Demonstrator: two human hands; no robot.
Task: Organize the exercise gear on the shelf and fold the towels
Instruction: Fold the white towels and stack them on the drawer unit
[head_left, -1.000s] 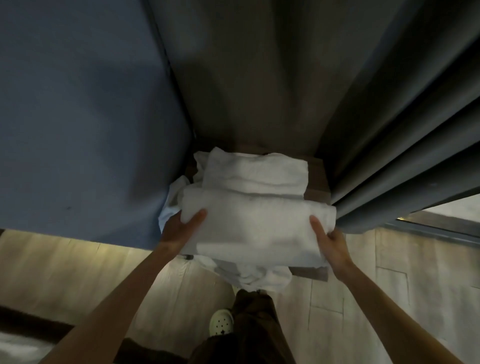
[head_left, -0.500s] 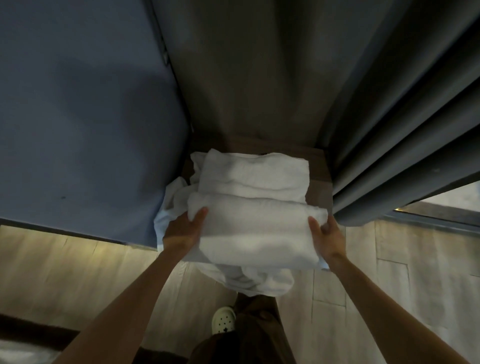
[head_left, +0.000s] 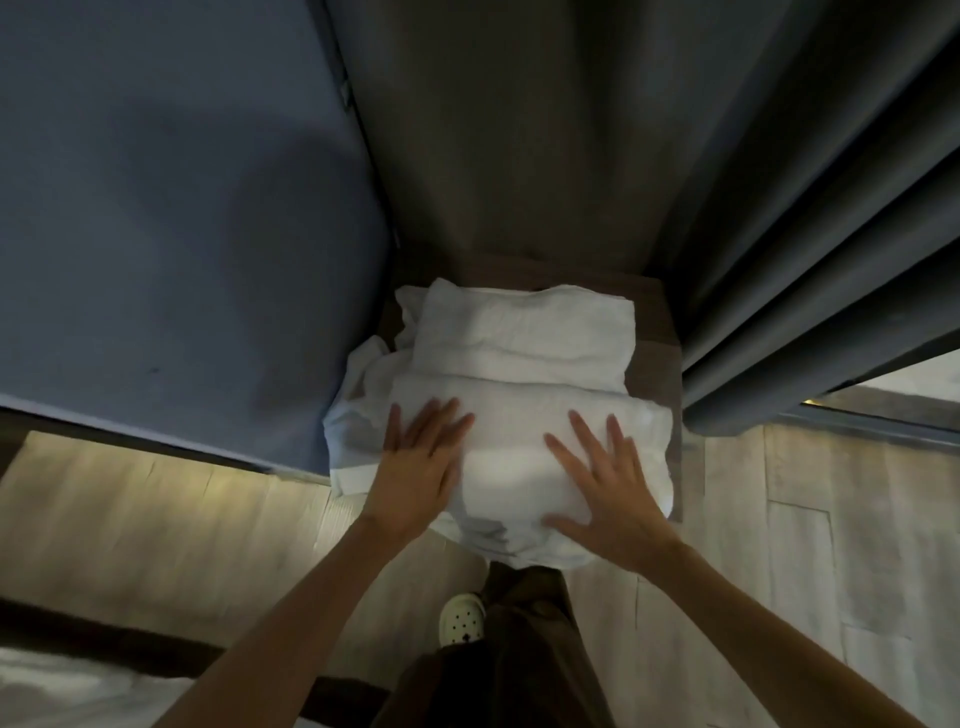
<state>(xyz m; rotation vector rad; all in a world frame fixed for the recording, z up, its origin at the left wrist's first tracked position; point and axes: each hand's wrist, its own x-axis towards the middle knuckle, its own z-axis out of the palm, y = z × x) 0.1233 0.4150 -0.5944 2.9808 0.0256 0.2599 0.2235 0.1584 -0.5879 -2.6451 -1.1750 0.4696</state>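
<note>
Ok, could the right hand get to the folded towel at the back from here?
Probably yes. The right hand lies flat and empty on the near towel; the back towel sits just beyond it, top uncovered, nothing between.

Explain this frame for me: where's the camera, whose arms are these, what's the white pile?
No machine here: a person wears one wide-angle camera on the head, looking down past their own arms. The left hand and right hand lie flat, fingers straight, on a folded white towel; nothing is gripped. A second folded towel sits just behind it, and rumpled white cloth spills out underneath. All rest on a small brown stand beside a grey curtain.
</note>
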